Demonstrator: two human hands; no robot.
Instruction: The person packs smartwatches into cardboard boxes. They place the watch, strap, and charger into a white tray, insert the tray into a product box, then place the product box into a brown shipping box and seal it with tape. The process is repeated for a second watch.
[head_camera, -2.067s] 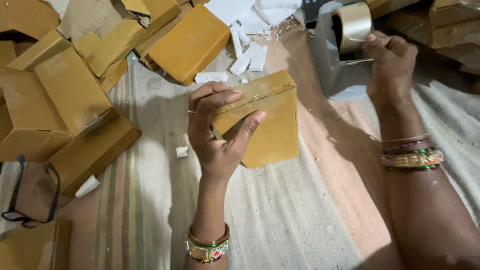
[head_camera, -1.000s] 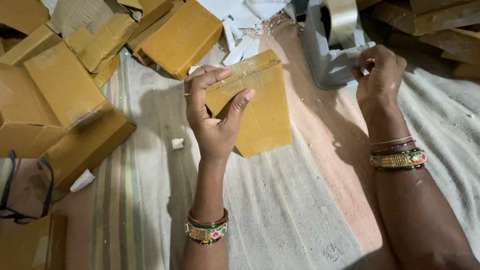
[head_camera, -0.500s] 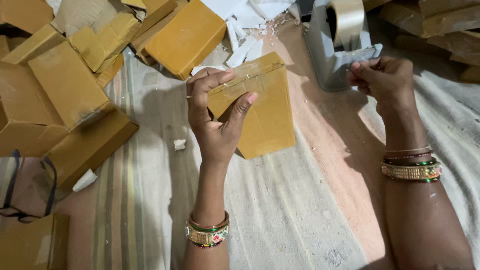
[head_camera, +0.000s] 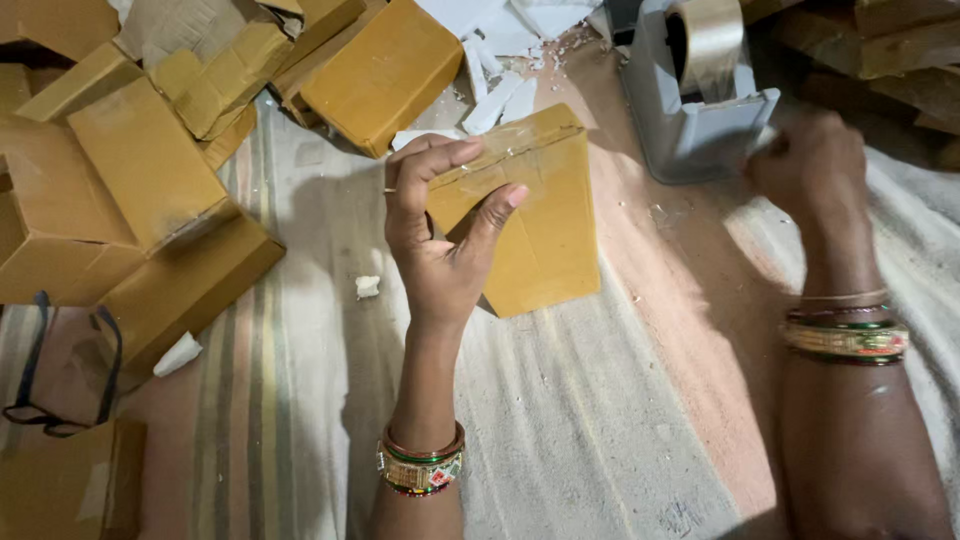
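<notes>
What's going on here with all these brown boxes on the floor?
A person sits over a striped cloth. Their left hand grips a flat brown cardboard box at its top edge, while the right hand, blurred, is at the grey tape dispenser. More brown boxes lie piled to the left, with white paper scraps nearby.

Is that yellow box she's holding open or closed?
Closed. The left hand grips the brown cardboard box with its flaps flat and clear tape glinting along the top edge.
</notes>
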